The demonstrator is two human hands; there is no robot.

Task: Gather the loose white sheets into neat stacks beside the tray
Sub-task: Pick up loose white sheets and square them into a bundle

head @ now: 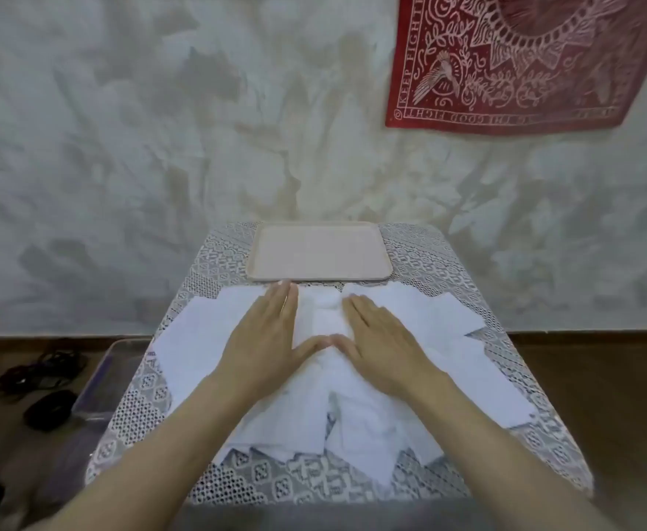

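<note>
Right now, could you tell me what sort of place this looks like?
Probably a room in a home: a lace tablecloth, a red printed hanging on the mottled wall, and wood flooring.

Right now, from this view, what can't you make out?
Head view: count of white sheets; they overlap, and the left hand and right hand cover the middle.
Head view: red wall hanging, cut off by the top and right edges.
Head view: dark things at lower left, too blurred to name.

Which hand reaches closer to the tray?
The left hand: its fingertips nearly reach the tray, while the right hand lies farther back on the white sheets.
</note>
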